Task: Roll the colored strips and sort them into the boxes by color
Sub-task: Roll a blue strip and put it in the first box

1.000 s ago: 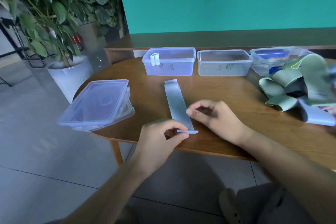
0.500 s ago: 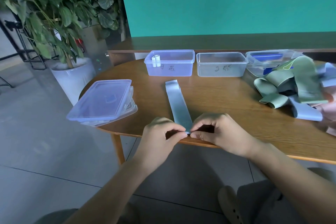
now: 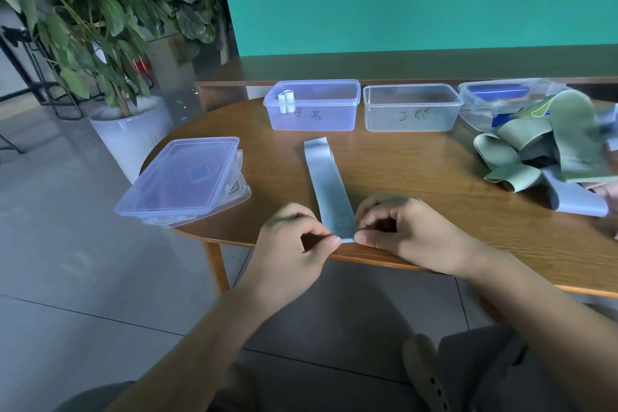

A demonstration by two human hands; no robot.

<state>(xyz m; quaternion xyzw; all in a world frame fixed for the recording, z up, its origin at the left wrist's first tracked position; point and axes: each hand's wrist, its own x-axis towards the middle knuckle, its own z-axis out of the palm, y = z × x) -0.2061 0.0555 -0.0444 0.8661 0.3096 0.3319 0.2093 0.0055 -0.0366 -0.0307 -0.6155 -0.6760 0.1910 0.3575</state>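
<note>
Beyond our hands the table (image 3: 418, 184) carried 3 boxes in a row at its far edge: the blue box (image 3: 312, 105) straight ahead and a little left, holding 2 small pale rolls (image 3: 286, 101), the clear box (image 3: 411, 108) ahead and to the right, and a third box (image 3: 495, 100) further right, partly hidden. Out to the right of our right hand lay the pile of loose strips (image 3: 538, 157), green and blue. To the left of our left hand sat the stacked lids (image 3: 182, 179).

The blue strip (image 3: 329, 184) lay flat, its long axis running straight away from us toward the blue box, its near end at the table's front edge between our hands. Our left hand (image 3: 294, 244) and right hand (image 3: 408, 232) sat level with each other, equally near, each pinching 1 corner of that near end, where a first small fold had begun; rolling would go forward, away from us.

Compared with 1 second earlier, our hands had closed together on the end, and the fold looked tighter than half a second before.
</note>
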